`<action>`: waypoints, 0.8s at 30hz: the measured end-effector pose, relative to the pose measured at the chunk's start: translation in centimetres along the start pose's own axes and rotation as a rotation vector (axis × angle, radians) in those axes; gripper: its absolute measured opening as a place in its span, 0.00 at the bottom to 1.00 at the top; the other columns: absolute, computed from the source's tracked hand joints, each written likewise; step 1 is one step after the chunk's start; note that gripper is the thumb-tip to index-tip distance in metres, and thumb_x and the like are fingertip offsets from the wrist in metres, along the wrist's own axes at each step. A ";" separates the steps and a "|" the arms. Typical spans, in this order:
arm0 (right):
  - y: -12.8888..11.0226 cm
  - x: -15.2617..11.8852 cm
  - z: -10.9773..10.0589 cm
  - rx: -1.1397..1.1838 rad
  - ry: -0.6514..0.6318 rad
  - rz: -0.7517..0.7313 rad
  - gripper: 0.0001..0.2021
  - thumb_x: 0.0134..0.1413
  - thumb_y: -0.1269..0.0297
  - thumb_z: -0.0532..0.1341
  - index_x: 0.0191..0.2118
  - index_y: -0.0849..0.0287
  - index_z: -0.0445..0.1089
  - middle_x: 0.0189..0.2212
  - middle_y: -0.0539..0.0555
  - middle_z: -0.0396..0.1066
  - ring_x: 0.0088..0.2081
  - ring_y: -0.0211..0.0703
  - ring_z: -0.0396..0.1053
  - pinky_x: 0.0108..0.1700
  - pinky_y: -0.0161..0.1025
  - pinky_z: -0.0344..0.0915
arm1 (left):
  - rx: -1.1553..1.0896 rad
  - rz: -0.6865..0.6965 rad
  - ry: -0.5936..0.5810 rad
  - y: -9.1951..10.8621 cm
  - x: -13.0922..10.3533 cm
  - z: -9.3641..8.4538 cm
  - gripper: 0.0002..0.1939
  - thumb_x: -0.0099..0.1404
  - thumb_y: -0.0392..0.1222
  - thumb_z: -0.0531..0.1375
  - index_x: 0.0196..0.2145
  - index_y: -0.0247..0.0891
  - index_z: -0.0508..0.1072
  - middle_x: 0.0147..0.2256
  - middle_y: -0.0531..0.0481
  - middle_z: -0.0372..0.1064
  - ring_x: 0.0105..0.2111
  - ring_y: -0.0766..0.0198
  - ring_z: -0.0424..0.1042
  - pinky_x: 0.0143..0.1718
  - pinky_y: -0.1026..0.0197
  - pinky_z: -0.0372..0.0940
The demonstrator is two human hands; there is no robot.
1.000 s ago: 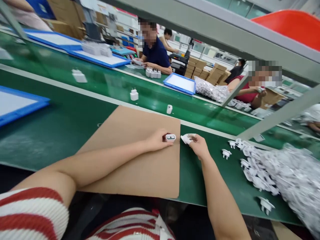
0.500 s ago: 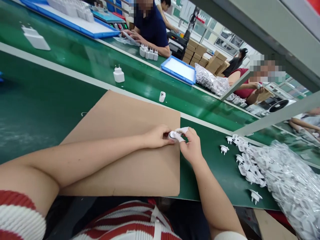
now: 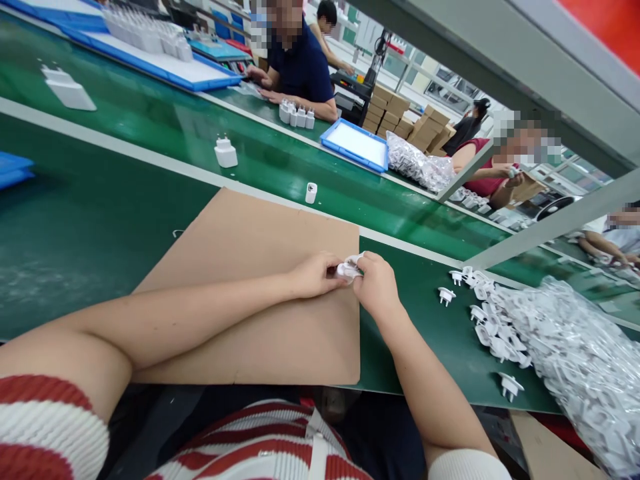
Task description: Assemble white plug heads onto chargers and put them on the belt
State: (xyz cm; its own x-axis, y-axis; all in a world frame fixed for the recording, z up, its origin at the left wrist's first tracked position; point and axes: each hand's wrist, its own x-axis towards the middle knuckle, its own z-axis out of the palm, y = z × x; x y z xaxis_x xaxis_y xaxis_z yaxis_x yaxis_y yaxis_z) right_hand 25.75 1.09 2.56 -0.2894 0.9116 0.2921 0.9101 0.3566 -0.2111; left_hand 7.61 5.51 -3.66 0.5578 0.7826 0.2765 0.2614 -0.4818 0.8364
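My left hand is closed round a small white charger casing, held over the right part of a brown cardboard sheet. My right hand meets it from the right, thumb and forefinger bent and pressed against the casing's end. White covers wrap those fingertips, and they partly hide what lies between them. To the right, white plug covers with pins lie loose in a pile. They spill from a clear plastic bag full of them.
Beyond the cardboard runs a green conveyor belt carrying white chargers and an open casing. Blue trays stand on the far side, where co-workers sit. A slanting metal post crosses the right. Another blue tray is at left.
My right hand has drawn in closer to the casing, its fingers more bent. The chargers on the belt have shifted left. Across the belt, the co-worker in dark blue has lowered their hands.
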 end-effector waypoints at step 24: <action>16.1 -3.4 -3.5 -0.196 -0.148 1.074 0.27 0.55 0.69 0.61 0.61 0.71 0.69 0.64 0.81 0.58 0.67 0.77 0.58 0.59 0.64 0.66 | 0.554 -0.488 0.308 -5.9 15.2 -7.7 0.18 0.71 0.40 0.58 0.57 0.35 0.72 0.53 0.33 0.76 0.53 0.45 0.75 0.52 0.52 0.68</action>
State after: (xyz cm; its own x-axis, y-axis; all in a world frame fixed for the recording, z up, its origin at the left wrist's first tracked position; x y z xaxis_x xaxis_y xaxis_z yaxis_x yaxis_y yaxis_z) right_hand 42.36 3.04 1.42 0.6598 0.7479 -0.0725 0.7369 -0.6630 -0.1323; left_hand 8.51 23.23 -0.73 0.0581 0.9904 0.1252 0.8182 -0.1191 0.5625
